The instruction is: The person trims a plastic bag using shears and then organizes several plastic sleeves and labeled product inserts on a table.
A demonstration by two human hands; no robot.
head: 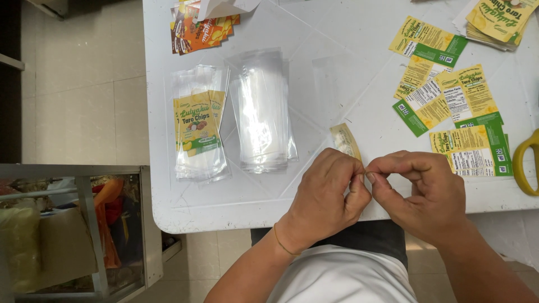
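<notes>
- Pinching one small yellow label (346,140) between both thumbs and forefingers, left hand (325,193) and right hand (424,188) meeting fingertip to fingertip at the white table (348,84) edge.
- Could tear or curl if picked at too hard.
- Wrists bent inward, knuckles up.
- Further left of the pinch: clear bags (263,112), filled bags (197,129).
- Right: loose labels (449,106).

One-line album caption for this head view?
Both hands, left hand and right hand, pinch a yellow label above a white table.
</notes>
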